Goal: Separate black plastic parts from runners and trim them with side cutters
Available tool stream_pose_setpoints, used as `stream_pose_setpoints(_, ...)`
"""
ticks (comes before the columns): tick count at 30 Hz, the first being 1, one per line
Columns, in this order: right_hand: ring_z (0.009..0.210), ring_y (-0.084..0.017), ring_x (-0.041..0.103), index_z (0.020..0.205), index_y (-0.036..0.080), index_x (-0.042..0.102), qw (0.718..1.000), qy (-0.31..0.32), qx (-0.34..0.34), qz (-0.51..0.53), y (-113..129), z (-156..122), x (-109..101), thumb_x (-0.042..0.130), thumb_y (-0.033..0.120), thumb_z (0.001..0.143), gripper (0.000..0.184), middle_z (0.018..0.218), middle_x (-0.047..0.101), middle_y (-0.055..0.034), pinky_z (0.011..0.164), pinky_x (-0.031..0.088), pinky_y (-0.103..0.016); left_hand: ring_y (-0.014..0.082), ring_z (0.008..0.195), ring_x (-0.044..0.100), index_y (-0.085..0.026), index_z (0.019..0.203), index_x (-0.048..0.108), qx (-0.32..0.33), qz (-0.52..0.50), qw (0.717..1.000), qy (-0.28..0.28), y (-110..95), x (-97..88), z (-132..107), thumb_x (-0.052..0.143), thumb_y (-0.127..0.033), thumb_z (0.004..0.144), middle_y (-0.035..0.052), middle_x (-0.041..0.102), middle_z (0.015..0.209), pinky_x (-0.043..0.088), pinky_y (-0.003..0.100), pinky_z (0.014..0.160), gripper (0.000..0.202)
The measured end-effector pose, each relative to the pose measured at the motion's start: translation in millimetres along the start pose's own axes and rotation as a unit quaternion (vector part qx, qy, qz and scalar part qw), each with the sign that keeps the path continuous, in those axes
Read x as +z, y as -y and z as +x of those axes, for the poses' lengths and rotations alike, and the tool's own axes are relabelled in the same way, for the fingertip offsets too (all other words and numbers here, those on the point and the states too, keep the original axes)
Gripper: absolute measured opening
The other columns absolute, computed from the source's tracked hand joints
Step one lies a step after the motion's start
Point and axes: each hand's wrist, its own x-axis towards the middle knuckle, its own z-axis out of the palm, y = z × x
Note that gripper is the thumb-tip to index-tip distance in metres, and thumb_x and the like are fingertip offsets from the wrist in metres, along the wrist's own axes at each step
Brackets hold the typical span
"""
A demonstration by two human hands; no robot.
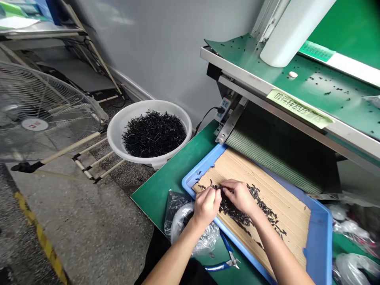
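My left hand (207,204) and my right hand (239,196) meet over the near left part of a blue tray (319,233) lined with grooved cardboard (285,200). Both hands have their fingers pinched together on small black pin-like parts (261,206) that lie scattered across the cardboard. The fingertips touch each other at the edge of the pile. What exactly each pinch holds is too small to make out.
A white basin (117,130) heaped with black parts stands on the floor to the left. Blue-handled cutters (227,259) and clear plastic bags (190,225) lie on the green bench. A shelf overhangs the tray. A floor fan (35,114) stands far left.
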Motion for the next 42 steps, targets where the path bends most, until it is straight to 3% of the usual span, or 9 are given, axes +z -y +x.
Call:
stream_pose_setpoints(5,0.107,-0.021,0.065,0.114,0.017,0.072,0.997,-0.031,-0.03,-0.058,15,24,27,0.047,0.025,0.098,0.03,0.114,0.072,-0.0103,0.1,0.048,-0.034,0.011,0.054,0.048,-0.022,0.069,0.042,-0.001,0.006,1.0,0.003,1,1.7,-2,0.049,-0.007,0.094,-0.0038,0.046,0.059,0.035,0.027,0.056,0.03)
stream_pose_setpoints(11,0.093,-0.024,0.068,0.1,0.014,0.073,0.977,0.095,0.032,-0.188,46,92,65,0.065,0.035,0.09,0.025,0.107,0.067,-0.0141,0.084,0.052,-0.032,0.0115,0.053,0.048,-0.023,0.067,0.042,-0.015,0.018,1.0,0.0,2,2.2,-5,0.048,-0.009,0.094,-0.0031,0.047,0.057,0.036,0.028,0.056,0.031)
stream_pose_setpoints(16,0.085,-0.021,0.069,0.092,0.014,0.072,0.966,0.131,0.043,-0.218,48,91,78,0.047,0.016,0.095,0.024,0.098,0.069,-0.0146,0.076,0.052,-0.03,0.0115,0.054,0.05,-0.023,0.067,0.042,-0.028,0.009,1.0,-0.007,2,2.6,-6,0.049,-0.009,0.094,-0.0025,0.049,0.058,0.037,0.027,0.057,0.031)
stream_pose_setpoints(20,0.083,-0.02,0.068,0.099,0.014,0.069,0.971,0.098,0.053,-0.213,50,92,84,0.046,0.009,0.089,0.025,0.103,0.07,-0.0156,0.074,0.051,-0.029,0.0111,0.053,0.048,-0.023,0.067,0.041,-0.024,0.004,1.0,-0.013,1,1.0,-3,0.048,-0.008,0.094,-0.0033,0.047,0.057,0.037,0.027,0.056,0.031)
stream_pose_setpoints(26,0.076,-0.017,0.065,0.095,0.014,0.069,0.988,0.018,0.052,-0.145,33,70,44,0.044,0.019,0.09,0.026,0.084,0.07,-0.0063,0.074,0.05,-0.026,0.0107,0.053,0.045,-0.023,0.067,0.04,-0.013,0.001,1.0,-0.014,-1,-1.1,1,0.049,-0.007,0.094,-0.0041,0.044,0.058,0.034,0.028,0.054,0.032)
stream_pose_setpoints(31,0.075,-0.017,0.065,0.08,0.019,0.072,0.993,0.04,0.012,-0.115,4,40,-4,0.047,0.027,0.093,0.029,0.081,0.071,-0.0036,0.077,0.052,-0.027,0.0104,0.051,0.044,-0.023,0.066,0.039,-0.013,-0.002,1.0,-0.014,-1,0.5,0,0.049,-0.008,0.094,-0.0045,0.043,0.057,0.034,0.028,0.054,0.033)
stream_pose_setpoints(35,0.096,-0.021,0.063,0.098,0.018,0.073,0.989,0.001,0.014,-0.146,-5,68,10,0.041,0.026,0.098,0.033,0.103,0.07,-0.0107,0.094,0.047,-0.034,0.011,0.052,0.045,-0.023,0.066,0.039,-0.018,0.002,1.0,-0.01,-1,0.6,0,0.048,-0.008,0.093,-0.0042,0.043,0.057,0.034,0.028,0.055,0.033)
stream_pose_setpoints(39,0.091,-0.021,0.062,0.095,0.014,0.07,0.986,-0.003,0.018,-0.166,-1,102,28,0.043,0.023,0.098,0.028,0.102,0.066,-0.0115,0.089,0.047,-0.033,0.0111,0.052,0.045,-0.023,0.067,0.038,-0.024,0.001,1.0,-0.006,-1,-1.0,1,0.048,-0.008,0.094,-0.0044,0.043,0.058,0.034,0.028,0.056,0.033)
stream_pose_setpoints(42,0.094,-0.021,0.06,0.098,0.013,0.065,0.985,-0.007,0.005,-0.171,6,95,20,0.041,0.024,0.099,0.027,0.101,0.064,-0.0117,0.092,0.046,-0.032,0.0109,0.052,0.044,-0.023,0.066,0.039,-0.036,-0.014,0.999,-0.005,0,-2.1,1,0.048,-0.008,0.094,-0.0039,0.043,0.057,0.033,0.027,0.056,0.033)
